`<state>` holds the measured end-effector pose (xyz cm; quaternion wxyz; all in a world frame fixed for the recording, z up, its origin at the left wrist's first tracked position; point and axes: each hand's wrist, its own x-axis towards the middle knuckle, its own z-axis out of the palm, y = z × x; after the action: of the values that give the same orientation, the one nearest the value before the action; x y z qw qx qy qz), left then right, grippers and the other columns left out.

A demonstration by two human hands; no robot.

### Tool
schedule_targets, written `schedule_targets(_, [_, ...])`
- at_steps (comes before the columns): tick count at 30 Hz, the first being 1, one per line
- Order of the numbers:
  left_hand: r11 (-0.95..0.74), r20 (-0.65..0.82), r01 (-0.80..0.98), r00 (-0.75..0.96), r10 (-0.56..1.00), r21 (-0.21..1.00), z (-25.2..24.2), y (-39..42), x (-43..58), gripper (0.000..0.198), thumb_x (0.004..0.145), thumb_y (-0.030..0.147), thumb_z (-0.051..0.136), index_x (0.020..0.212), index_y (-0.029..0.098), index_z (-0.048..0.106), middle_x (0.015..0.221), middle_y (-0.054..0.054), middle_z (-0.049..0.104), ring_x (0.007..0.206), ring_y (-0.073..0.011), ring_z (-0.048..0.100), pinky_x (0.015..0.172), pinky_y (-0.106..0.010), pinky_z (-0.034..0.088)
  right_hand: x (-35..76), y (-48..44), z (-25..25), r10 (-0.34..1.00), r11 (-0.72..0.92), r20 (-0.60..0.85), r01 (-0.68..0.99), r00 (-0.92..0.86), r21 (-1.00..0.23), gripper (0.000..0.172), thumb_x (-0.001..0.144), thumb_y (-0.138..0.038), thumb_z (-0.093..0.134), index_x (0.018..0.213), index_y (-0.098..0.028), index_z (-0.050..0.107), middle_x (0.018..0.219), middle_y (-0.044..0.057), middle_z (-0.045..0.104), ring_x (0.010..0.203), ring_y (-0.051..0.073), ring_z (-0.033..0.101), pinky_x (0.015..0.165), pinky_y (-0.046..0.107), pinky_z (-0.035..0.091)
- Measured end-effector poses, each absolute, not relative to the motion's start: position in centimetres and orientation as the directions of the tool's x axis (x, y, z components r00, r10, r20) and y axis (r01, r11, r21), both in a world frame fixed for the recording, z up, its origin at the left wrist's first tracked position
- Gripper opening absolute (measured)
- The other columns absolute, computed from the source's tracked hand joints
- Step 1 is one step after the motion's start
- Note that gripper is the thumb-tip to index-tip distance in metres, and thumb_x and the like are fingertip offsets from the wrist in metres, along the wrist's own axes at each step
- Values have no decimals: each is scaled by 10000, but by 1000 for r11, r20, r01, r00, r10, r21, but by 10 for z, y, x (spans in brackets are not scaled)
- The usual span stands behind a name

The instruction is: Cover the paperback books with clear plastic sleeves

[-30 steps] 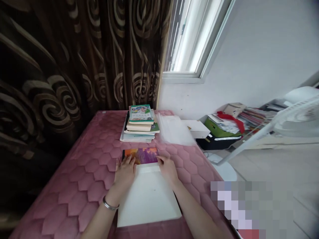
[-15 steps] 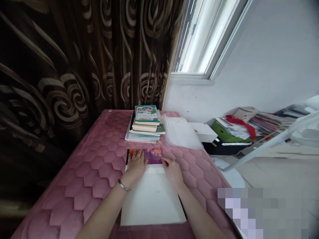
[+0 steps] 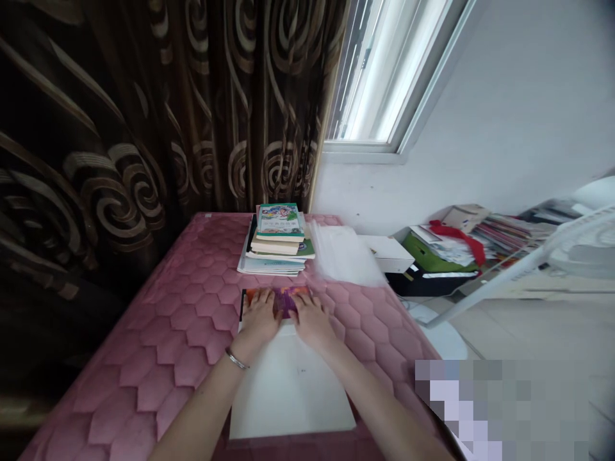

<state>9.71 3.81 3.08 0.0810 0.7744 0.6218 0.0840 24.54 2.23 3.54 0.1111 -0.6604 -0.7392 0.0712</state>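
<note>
Head view: on the pink quilted mattress [image 3: 192,333], just nearer the wearer than the stack of books [image 3: 280,221], a purple-and-orange cover [image 3: 284,301] bordering a white sheet [image 3: 293,397] was touched by the left hand [image 3: 260,319] and right hand [image 3: 311,320], their fingers outstretched, nothing being gripped, while translucent plastic [image 3: 343,253] was seen right of the stack.

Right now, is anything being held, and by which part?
Nothing appears held: the left grip and right grip both lie flat on the purple strip.
</note>
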Motion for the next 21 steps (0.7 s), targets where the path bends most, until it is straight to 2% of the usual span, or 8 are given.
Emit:
schedule_targets(3, [-214,30,951,213,977,224,29,37,95,534,897,312,350,1414,181,381,1493,-83,375,1390,-264,273,1140,-543,151,221,34,35,967,253,55,920,-248,-299,479,945,-313,326,1406,-205,393,1425,86,460,1285,287,360,988,496,325])
schedule_targets(6, [-214,1,952,219,976,219,27,38,93,558,895,283,336,1438,152,336,1502,-117,350,1401,-266,251,1137,-562,137,207,47,32,954,288,30,891,-297,-352,478,960,-310,273,1425,-235,356,1437,65,453,1340,253,305,1029,502,279])
schedule_targets(9, [-211,-4,947,219,976,241,27,39,94,567,894,321,340,1444,180,326,1494,-110,366,1391,-275,273,1123,-598,135,209,52,28,965,244,-4,900,-263,-361,483,969,-353,259,1424,-225,359,1435,74,455,1357,247,291,1038,502,259])
schedule_targets(13, [-193,26,950,193,981,245,28,41,94,538,890,353,351,1406,212,398,1479,-75,399,1376,-274,304,1133,-600,88,227,50,25,982,185,12,930,-191,-318,480,975,-377,257,1407,-211,385,1427,100,461,1355,248,304,1060,511,198])
schedule_targets(16, [-156,29,958,153,988,242,29,43,85,562,870,387,390,1403,210,401,1483,-60,395,1392,-276,272,1138,-593,69,244,48,27,995,97,-6,949,-104,-299,481,980,-386,249,1394,-197,404,1424,114,461,1347,254,317,1054,499,205])
schedule_targets(21, [-48,-23,968,56,998,246,28,42,56,567,880,403,350,1417,223,373,1503,-36,359,1416,-259,224,1141,-585,39,264,47,28,1000,-2,-29,957,-6,-289,483,981,-398,241,1405,-214,382,1446,88,437,1361,246,290,1040,496,220])
